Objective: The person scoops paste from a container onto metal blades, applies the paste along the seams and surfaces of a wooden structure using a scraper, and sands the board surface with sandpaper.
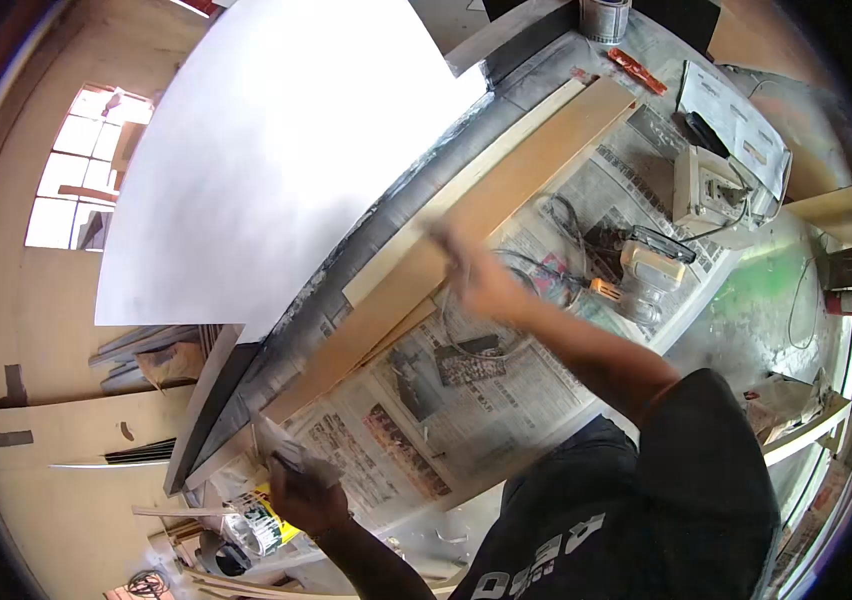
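A long brown wooden board (536, 165) lies slantwise over a paler board (386, 268) on a newspaper-covered table (466, 450). My right hand (481, 275) is on the middle of the brown board, closed round a dark object blurred by motion. Near the board's lower left end is my left hand (306, 495), its fingers closed round something dark and greyish that I cannot make out. A thin wooden strip (401, 335) shows beneath the brown board's near edge.
A power sander (651, 265) with a cable lies right of the boards, near a socket box (711, 190). Behind are a red tool (638, 72), a can (606, 18) and a paper sheet (736, 125). A large white panel (276, 150) borders the table.
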A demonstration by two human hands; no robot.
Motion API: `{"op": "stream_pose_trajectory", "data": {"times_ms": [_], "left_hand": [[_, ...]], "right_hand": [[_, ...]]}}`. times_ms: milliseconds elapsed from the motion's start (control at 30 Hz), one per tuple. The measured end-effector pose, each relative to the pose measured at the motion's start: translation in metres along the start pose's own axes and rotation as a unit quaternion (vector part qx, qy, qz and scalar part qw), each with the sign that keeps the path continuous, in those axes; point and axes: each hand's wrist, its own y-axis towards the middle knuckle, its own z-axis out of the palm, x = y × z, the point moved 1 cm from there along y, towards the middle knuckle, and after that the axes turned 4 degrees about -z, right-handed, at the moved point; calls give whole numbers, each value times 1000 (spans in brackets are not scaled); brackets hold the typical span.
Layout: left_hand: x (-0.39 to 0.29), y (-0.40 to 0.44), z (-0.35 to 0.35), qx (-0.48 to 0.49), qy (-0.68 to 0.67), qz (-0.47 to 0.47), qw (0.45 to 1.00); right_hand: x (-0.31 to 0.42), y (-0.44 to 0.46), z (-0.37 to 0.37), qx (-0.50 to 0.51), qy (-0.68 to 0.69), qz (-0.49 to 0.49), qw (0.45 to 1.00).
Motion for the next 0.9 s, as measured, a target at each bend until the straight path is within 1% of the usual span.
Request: {"op": "stream_pose_trajectory", "data": {"times_ms": [33, 67, 100, 133, 200, 233, 267, 300, 333, 400, 467, 500, 533, 567, 633, 667, 700, 733, 767, 800, 833, 867, 900], "left_hand": [[9, -4, 5, -22, -12, -26, 999], [18, -10, 11, -44, -22, -53, 997], [31, -19, 19, -78, -32, -60, 995], [40, -24, -9, -53, -42, -95, 993], [57, -48, -12, -112, -2, -104, 988], [62, -59, -18, -116, 3, -103, 988], [66, -72, -27, -146, 5, -109, 983], [69, -81, -32, -175, 7, -113, 978], [71, -87, -33, -181, 11, -112, 977], [73, -99, -33, -263, -3, -101, 960], [71, -103, -16, -290, -14, -77, 954], [69, -105, -13, -273, -29, -73, 959], [68, -106, -11, -253, -44, -68, 964], [69, -103, -14, -254, -42, -65, 964], [71, -91, -20, -232, 9, -51, 971], [71, -86, -17, -230, 7, -51, 972], [72, -79, -9, -175, -25, -85, 981], [75, -72, -1, -115, -59, -117, 985], [82, -61, -7, -135, -42, -108, 984], [83, -55, 2, -126, -44, -108, 985], [86, -49, 15, -62, -125, -159, 977], [88, -44, 29, 2, -203, -209, 957], [89, -41, 40, -19, -212, -222, 951]], "right_hand": [[-27, 34, -20, -105, 46, -50, 992], [-67, 65, -43, -188, -29, -53, 980], [-49, 87, -67, -249, -126, 14, 960], [-76, 108, -81, -322, -161, -32, 932], [-117, 142, -104, -345, -158, -46, 924], [-128, 154, -107, -355, -191, -35, 915], [-136, 164, -105, -362, -224, -23, 905], [-143, 172, -100, -359, -218, -9, 908], [-146, 176, -86, -356, -214, -4, 909], [-148, 185, -51, -375, -240, -47, 894], [-134, 180, -7, -390, -234, -42, 890], [-126, 174, 14, -389, -219, -55, 893], [-112, 166, 32, -378, -198, -38, 903], [-109, 163, 47, -381, -206, -42, 900], [-105, 152, 60, -385, -213, -48, 897], [-101, 145, 61, -252, -149, 25, 956], [-96, 136, 61, -112, -84, 97, 985], [-96, 120, 69, -81, -93, 23, 992], [-92, 101, 80, -52, -100, -51, 992], [-61, 76, 79, -69, -34, -45, 996], [-20, 50, 72, -47, 15, -57, 997], [25, 24, 61, -2, 49, -44, 998], [55, 0, 54, 26, 57, -91, 994]]}}
